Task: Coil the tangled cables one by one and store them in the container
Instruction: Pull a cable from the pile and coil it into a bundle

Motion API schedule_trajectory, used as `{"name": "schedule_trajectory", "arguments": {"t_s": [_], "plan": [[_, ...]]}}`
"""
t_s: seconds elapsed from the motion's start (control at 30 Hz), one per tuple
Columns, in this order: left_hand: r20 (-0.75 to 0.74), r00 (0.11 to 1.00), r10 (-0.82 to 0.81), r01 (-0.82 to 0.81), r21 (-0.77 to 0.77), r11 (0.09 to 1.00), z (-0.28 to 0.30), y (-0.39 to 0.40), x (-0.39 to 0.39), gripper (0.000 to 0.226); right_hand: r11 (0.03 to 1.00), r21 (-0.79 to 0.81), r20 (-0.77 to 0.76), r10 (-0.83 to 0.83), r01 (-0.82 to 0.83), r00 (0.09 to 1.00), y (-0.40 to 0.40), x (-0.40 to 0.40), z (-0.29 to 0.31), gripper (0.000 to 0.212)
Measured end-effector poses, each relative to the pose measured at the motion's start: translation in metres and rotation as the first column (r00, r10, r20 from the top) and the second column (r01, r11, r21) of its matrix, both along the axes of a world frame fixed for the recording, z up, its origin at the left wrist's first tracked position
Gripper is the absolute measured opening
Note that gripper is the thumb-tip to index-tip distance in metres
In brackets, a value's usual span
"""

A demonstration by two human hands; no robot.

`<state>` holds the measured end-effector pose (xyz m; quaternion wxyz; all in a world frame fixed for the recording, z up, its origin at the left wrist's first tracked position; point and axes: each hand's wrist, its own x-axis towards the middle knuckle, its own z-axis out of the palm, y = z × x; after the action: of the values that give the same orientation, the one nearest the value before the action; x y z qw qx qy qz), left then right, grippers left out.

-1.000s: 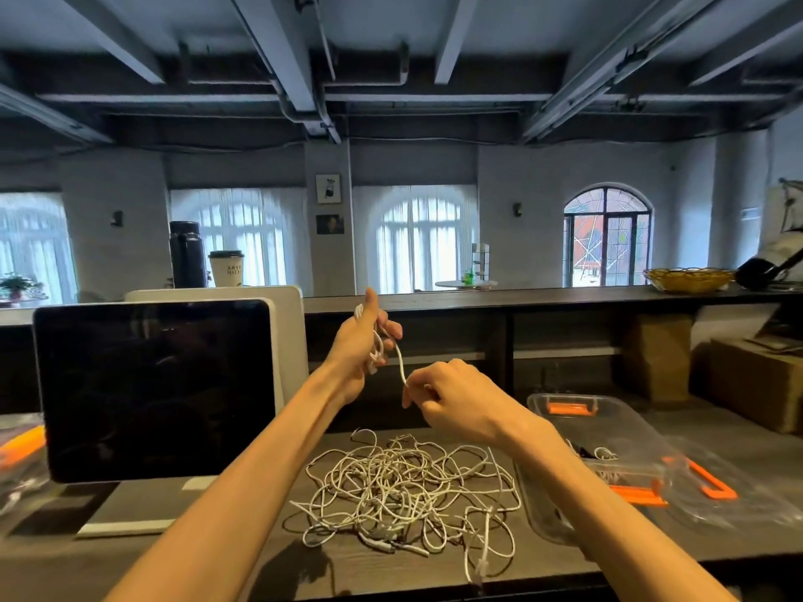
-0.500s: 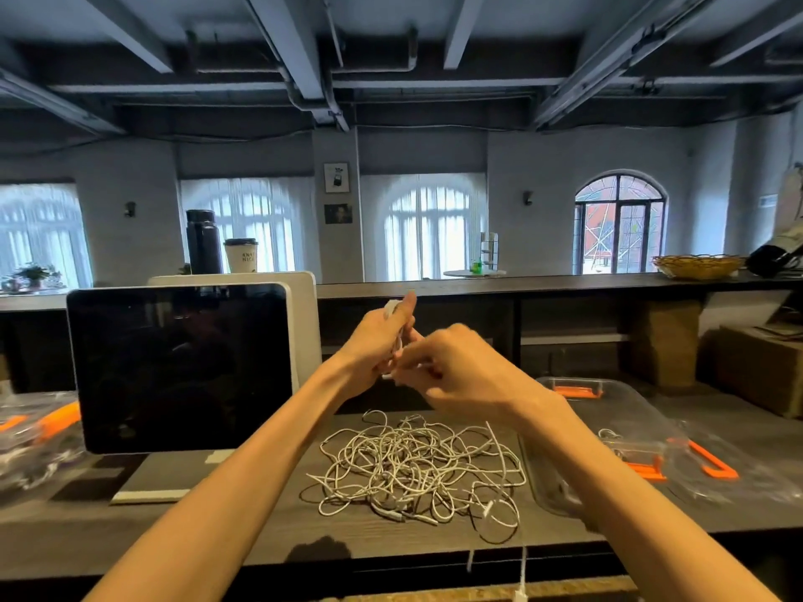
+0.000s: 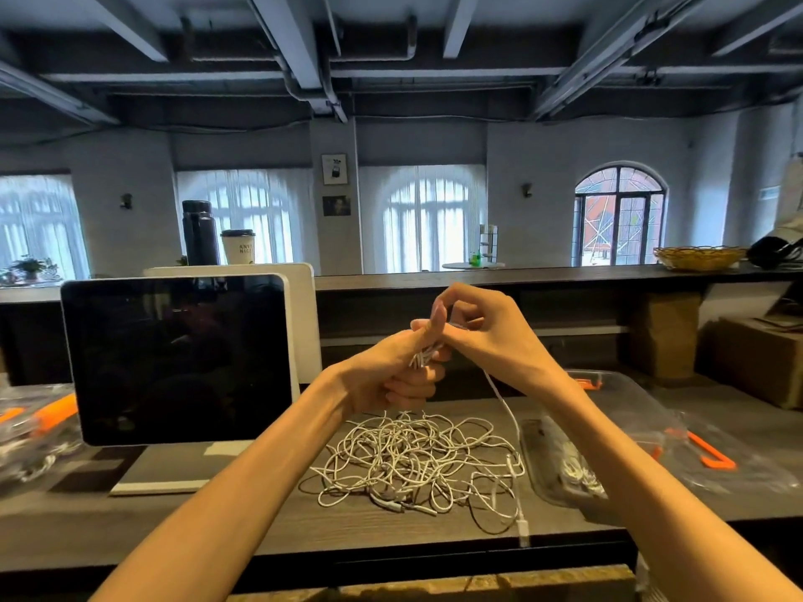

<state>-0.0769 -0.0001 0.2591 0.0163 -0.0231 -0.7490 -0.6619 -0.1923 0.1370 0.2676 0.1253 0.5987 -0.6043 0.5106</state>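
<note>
We hold our left hand [image 3: 393, 375] curled round a small bundle of white loops — the coil [image 3: 423, 357] of the cable [image 3: 504, 404] we are working on — with the thumb raised against it, which we take to be there to keep the turns from springing apart. Our right hand [image 3: 480, 336] sits just beside that grip, touching it, its fingers bent and pinching the strand near the top of the coil; we judge it is laying on another turn. From under the grip the free length drops down and to the right, and its plug end [image 3: 523, 527] lies at the near edge of the table [image 3: 130, 527], so little remains to wind.

Directly below the grip lies the tangled pile [image 3: 413, 462] of white cables, not yet sorted. Below and to the right of the grip stands the clear container [image 3: 617, 397], some white cable already inside — close enough that the finished coil needs only a short drop. A dark screen [image 3: 174, 358] stands off to the left.
</note>
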Motion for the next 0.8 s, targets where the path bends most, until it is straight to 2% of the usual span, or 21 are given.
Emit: {"name": "schedule_trajectory", "arguments": {"t_s": [0.1,0.2,0.37,0.43,0.5,0.57,0.63,0.73,0.8], "plan": [[-0.040,0.999,0.029,-0.026,0.067,0.997,-0.004,0.003,-0.003,0.050,0.997,0.050,0.133,0.045,-0.052,0.990,0.000,0.000,-0.008,0.036],[-0.064,0.998,0.030,-0.018,0.174,0.985,-0.008,0.001,-0.004,0.047,0.983,0.036,0.340,0.155,-0.178,0.928,0.004,-0.002,-0.014,0.031],[-0.105,0.993,0.059,-0.023,0.316,0.949,-0.008,-0.008,-0.011,0.043,0.988,0.051,0.375,0.117,-0.146,0.920,0.006,-0.005,-0.017,0.028],[-0.114,0.984,0.137,-0.079,0.408,0.909,-0.009,-0.010,-0.017,0.044,0.997,0.053,0.395,0.035,-0.061,0.918,0.002,-0.005,-0.020,0.026],[-0.126,0.954,0.274,-0.193,0.442,0.876,-0.010,-0.013,-0.022,0.044,0.993,0.073,0.313,-0.109,0.090,0.943,-0.003,-0.007,-0.026,0.022],[-0.150,0.910,0.386,-0.288,0.439,0.851,-0.012,-0.014,-0.025,0.042,0.972,0.095,0.111,-0.225,0.215,0.968,-0.006,-0.006,-0.033,0.019],[-0.180,0.870,0.459,-0.342,0.450,0.825,-0.014,-0.013,-0.029,0.040,0.956,0.107,-0.050,-0.270,0.274,0.961,-0.010,0.000,-0.040,0.017],[-0.215,0.831,0.513,-0.374,0.467,0.801,-0.016,-0.007,-0.035,0.038,0.941,0.088,-0.153,-0.312,0.327,0.938,-0.015,0.010,-0.043,0.013],[-0.235,0.848,0.476,-0.339,0.450,0.826,-0.017,-0.002,-0.035,0.041,0.927,0.082,-0.194,-0.345,0.365,0.918,-0.017,0.014,-0.042,0.015]]}}
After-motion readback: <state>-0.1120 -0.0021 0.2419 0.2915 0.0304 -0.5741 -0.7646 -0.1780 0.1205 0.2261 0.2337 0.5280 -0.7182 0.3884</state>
